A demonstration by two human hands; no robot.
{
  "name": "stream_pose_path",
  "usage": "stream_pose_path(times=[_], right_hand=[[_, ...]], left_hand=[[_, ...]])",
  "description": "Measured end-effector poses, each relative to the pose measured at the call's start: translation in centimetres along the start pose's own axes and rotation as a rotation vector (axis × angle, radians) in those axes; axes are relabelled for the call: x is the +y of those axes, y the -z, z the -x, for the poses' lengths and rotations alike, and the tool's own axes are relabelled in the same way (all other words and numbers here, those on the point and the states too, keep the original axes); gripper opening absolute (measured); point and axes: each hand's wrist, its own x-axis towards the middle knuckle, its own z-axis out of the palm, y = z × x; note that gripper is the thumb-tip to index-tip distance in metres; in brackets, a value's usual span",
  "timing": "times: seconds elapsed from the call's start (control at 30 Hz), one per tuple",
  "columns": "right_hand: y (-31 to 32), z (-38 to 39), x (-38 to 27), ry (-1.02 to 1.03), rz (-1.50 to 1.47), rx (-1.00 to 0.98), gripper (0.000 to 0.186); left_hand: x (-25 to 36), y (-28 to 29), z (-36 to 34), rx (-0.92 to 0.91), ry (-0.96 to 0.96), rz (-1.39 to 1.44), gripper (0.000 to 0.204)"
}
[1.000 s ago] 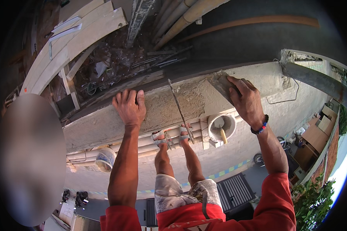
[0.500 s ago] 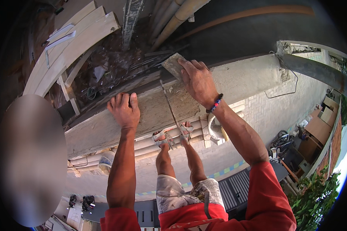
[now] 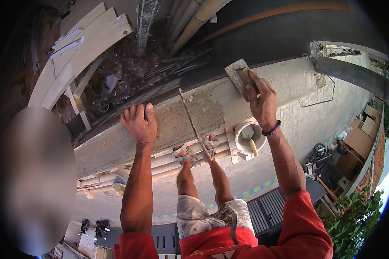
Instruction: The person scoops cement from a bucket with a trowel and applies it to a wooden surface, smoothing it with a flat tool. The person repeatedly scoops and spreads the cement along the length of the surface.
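Right hand, clamped on the plastering float, has swept back right along the ledge; left hand stays flat, fingers spread.

The person wears a red top with short sleeves that end above the elbows, so both forearms are bare. The shorts are light with a grey printed pattern. On the right wrist there is 1 bracelet of red and blue beads. The 2 feet are in sandals with grey straps.
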Motion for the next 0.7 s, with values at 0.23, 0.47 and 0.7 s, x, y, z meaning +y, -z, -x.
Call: stream_pose_path(times=[0.23, 0.47, 0.7], right_hand=[[-2.4, 6.6, -3.6, 0.352, -0.139, -0.167, 0.053], [4.8, 0.2, 5.7, -0.303, -0.017, 0.289, 0.038], [-3.8, 5.8, -2.1, 0.212, -0.083, -0.090, 0.049]], left_hand=[[0.1, 0.0, 0.1, -0.007, -0.037, -0.041, 0.032], [-0.3, -0.1, 0.2, -0.017, -0.023, -0.062, 0.034], [-0.2, -0.9, 0.1, 0.001, -0.041, -0.071, 0.038]])
